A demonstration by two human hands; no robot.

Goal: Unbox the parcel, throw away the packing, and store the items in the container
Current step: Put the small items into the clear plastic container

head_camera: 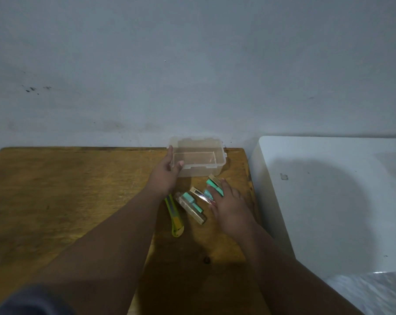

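A clear plastic container (pixel 217 151) stands empty at the far edge of the wooden table (pixel 67 196), against the wall. My left hand (pixel 166 176) grips its near left corner, thumb over the rim. Several small green-and-gold boxed items lie in front of it: one (pixel 211 181) under the fingertips of my right hand (pixel 229 208), one (pixel 198 193) in the middle, and a longer pack (pixel 192 208) nearest me. My right hand lies flat over the rightmost items with fingers spread; whether it grips one I cannot tell.
A yellow-green utility knife (pixel 175 218) lies just left of the items, partly under my left forearm. A white surface (pixel 329 201) adjoins the table's right edge. A grey wall (pixel 192 64) runs right behind the container.
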